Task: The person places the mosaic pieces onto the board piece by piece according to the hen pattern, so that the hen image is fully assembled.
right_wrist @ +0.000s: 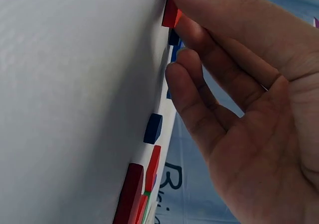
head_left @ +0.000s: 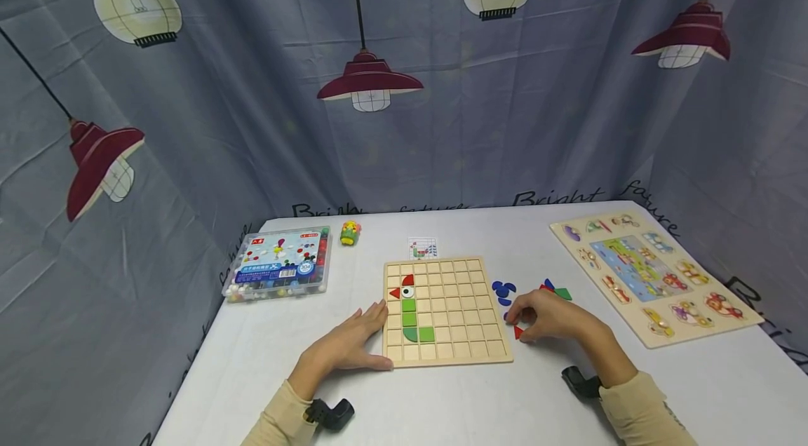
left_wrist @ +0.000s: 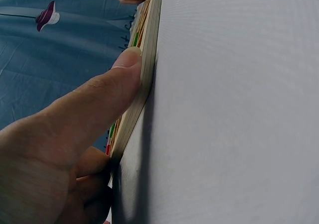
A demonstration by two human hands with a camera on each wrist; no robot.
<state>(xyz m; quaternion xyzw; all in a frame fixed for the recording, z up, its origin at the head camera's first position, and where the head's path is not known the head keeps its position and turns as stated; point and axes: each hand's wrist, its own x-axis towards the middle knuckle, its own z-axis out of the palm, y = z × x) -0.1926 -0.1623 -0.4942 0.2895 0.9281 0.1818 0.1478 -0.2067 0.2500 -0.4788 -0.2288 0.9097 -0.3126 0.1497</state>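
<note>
A wooden grid board (head_left: 454,313) lies on the white table. On its left columns sit a red rounded piece (head_left: 408,280), a red triangle (head_left: 395,292), a round eye piece (head_left: 407,292), green squares (head_left: 409,319) and a dark green quarter-round (head_left: 410,334). My left hand (head_left: 353,341) rests against the board's left edge, fingers extended, its thumb (left_wrist: 94,92) pressing the front edge near the corner. Right of the board, my right hand (head_left: 548,315) pinches a red piece (right_wrist: 170,9) between thumb and forefinger, low at the tabletop; the other fingers are loosely bent.
Blue pieces (head_left: 503,289) lie by the board's right edge, a green piece (head_left: 562,294) beyond my right hand. A pattern card (head_left: 422,248) lies behind the board. A plastic case (head_left: 279,264) and small toy figure (head_left: 350,233) stand left; a wooden picture puzzle (head_left: 656,278) lies right.
</note>
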